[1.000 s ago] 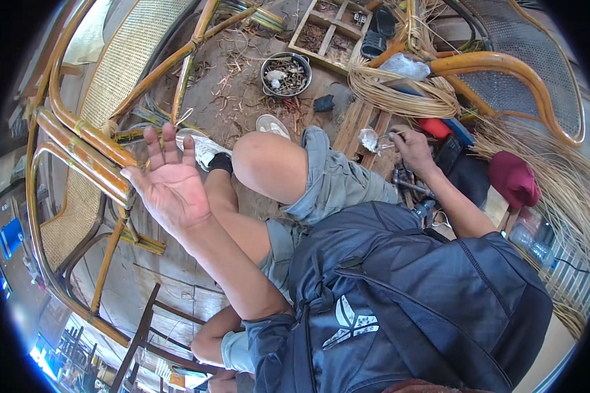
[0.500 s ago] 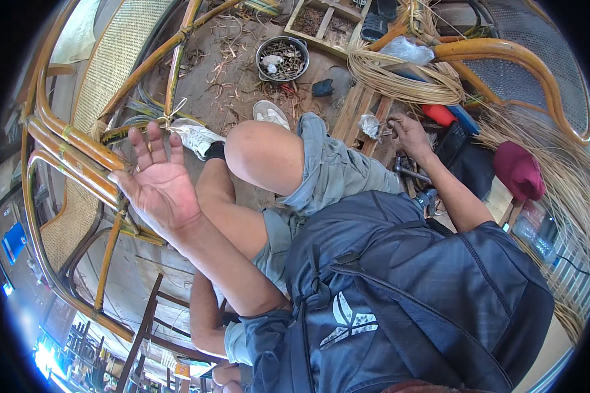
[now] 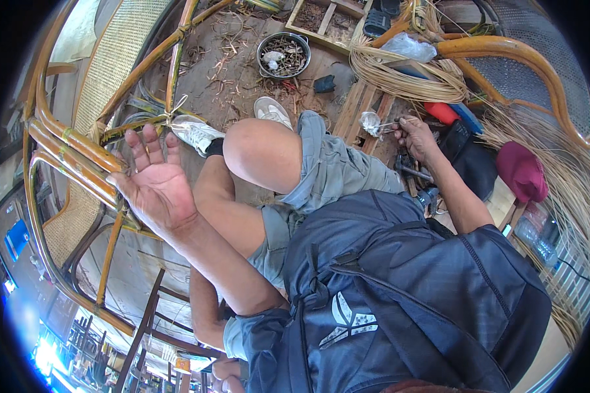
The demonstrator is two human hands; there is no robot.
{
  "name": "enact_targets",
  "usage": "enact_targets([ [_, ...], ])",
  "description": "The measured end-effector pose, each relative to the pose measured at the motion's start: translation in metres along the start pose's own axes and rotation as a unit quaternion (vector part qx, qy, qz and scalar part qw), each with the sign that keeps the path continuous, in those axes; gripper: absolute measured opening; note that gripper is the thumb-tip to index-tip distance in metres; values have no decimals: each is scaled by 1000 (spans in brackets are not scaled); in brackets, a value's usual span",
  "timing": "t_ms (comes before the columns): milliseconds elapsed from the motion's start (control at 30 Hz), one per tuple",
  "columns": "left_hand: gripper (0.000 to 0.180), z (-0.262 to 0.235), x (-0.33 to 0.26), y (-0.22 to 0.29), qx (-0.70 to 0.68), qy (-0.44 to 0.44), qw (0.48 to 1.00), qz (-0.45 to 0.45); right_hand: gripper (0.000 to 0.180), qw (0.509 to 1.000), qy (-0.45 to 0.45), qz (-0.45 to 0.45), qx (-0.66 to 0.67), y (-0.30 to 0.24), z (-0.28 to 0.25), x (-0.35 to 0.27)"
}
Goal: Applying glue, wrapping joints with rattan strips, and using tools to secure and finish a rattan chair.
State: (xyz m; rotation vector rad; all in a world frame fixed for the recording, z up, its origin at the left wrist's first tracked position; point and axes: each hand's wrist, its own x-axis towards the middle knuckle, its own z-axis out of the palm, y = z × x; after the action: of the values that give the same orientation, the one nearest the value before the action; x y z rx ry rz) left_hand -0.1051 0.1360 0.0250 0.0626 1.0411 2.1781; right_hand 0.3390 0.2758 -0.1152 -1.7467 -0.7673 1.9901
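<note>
While your left hand (image 3: 154, 187) hovers open-palmed just beside rattan frame (image 3: 78, 154), rails slanting leftward, right hand (image 3: 416, 134) pinches small metal piece (image 3: 372, 122) far right.

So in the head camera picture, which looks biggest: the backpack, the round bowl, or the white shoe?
1. Backpack, by far, though it sits nearest the camera.
2. Round bowl and white shoe look about alike; I can't rank them.

Small silvery object (image 3: 371, 122) at right hand (image 3: 415, 136): too small to identify
</note>
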Motion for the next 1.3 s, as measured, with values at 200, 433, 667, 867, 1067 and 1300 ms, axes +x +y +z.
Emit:
enact_targets([
  [200, 45, 0, 1, 1, -29, 33, 999, -23, 15, 988, -43, -48, -139, -2, -1, -3],
  [433, 48, 19, -1, -14, -101, 88, 991, 25, 16, 976, -119, -179, -29, -122, 91, -11],
  [667, 42, 19, -8, -13, -208, 66, 975, 31, 22, 828, -459, -306, -103, -228, 315, -58],
  [867, 34, 26, -12, -11, -249, 92, 964, -6, 20, 753, -534, -311, -224, -229, 448, -97],
  [1067, 32, 25, -8, -12, -264, 82, 961, -9, 20, 722, -539, -313, -299, -218, 489, -101],
  [1300, 30, 25, -6, -14, -271, 86, 959, -6, 19, 655, -492, -341, -462, -204, 501, -120],
])
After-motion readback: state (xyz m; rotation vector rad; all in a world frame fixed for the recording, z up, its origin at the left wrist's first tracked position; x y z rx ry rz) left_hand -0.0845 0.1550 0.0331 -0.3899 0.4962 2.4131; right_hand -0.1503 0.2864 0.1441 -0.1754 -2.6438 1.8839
